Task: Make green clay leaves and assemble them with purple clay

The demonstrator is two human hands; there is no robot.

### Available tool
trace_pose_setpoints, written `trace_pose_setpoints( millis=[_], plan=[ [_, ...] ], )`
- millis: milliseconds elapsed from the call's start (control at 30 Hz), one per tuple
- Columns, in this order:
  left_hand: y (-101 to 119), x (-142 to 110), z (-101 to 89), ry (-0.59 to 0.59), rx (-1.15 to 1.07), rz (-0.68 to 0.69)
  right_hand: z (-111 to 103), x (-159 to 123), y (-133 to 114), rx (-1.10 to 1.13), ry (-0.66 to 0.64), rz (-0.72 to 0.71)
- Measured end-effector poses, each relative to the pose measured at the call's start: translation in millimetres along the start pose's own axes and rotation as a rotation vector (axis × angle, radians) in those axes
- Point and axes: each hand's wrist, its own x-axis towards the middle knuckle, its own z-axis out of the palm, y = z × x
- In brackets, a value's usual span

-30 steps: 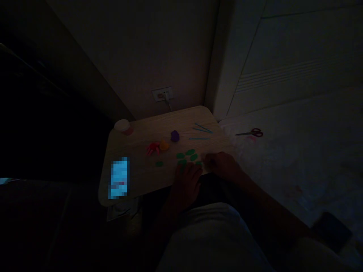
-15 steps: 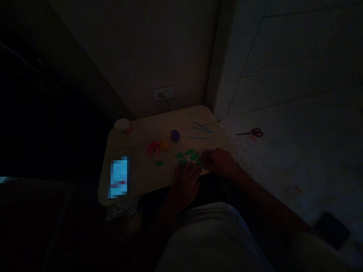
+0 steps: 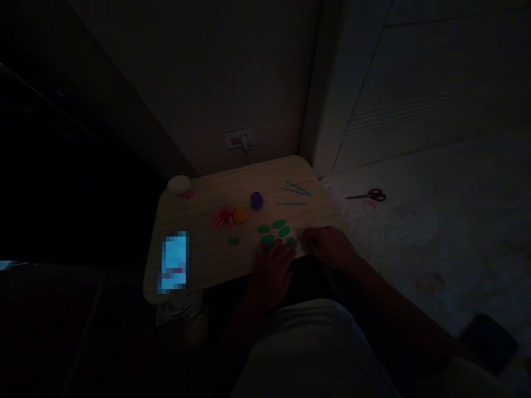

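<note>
My left hand [image 3: 274, 269] rests at the near edge of the small wooden table [image 3: 207, 257], fingers stretched out beside flat green clay-like pieces [image 3: 267, 239]. To its right is my right hand [image 3: 328, 246], its fingers pinched together; what they hold, if anything, is too dark to make out. One green piece [image 3: 291, 241] lies between the two hands. A lone green piece [image 3: 233, 241] lies farther left. Behind are a purple lump [image 3: 256, 200], an orange lump [image 3: 239, 214] and a red piece with pink strips [image 3: 224, 217].
Thin blue sticks [image 3: 292, 204] lie toward the table's back right. At its left are a lidded tub [image 3: 181, 186] and a glowing, blurred-out screen [image 3: 174, 261]. Red-handled scissors [image 3: 376, 194] lie on the pale surface at right. A plug sits in the wall socket [image 3: 238, 138].
My right hand moved left to the nearest green piece, then drew back to the right. My left hand has stayed almost still.
</note>
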Motion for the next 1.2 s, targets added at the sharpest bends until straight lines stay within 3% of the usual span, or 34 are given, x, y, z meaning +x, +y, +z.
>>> trace_pose_setpoints(
  millis=[367, 600, 867, 1200],
  plan=[
    [-4, 6, -7.6, 0.128, 0.021, -0.076, -3, 0, -6, -0.107, -0.026, 0.044],
    [-12, 17, -9.0, 0.045, 0.062, 0.013, -2, -1, 4, 0.006, 0.012, 0.024],
    [-7, 23, -15.9, 0.054, 0.094, -0.035, 3, -6, 10, 0.144, 0.066, 0.120],
    [-6, 23, -8.6, -0.007, 0.068, 0.047, 8, -15, 9, 0.094, 0.055, 0.090]
  ],
)
